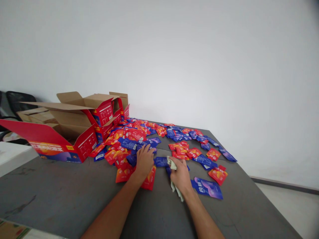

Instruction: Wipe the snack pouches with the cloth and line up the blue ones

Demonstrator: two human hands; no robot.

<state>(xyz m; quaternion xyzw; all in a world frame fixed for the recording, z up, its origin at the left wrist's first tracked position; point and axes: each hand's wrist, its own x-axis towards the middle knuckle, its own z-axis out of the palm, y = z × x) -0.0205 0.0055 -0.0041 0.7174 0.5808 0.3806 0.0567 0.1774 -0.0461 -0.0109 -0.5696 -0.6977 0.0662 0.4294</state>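
Note:
My left hand reaches palm down over the pile, its fingers bent a little apart and their tips resting on a blue packet. Red packets lie beneath and beside its wrist. Closed round a crumpled off-white cloth, my right hand is low over the table; the cloth's end hangs out below the palm. Just left of its fingers lies a flat blue packet, partly covered by the hand. Close to the right wrist, a blue-purple packet rests flat.
Open red cartons with raised flaps stand at the left of the grey table. A heap of red and blue packets spreads beside them, with more packets toward the right. A white wall rises behind; a chair is far left.

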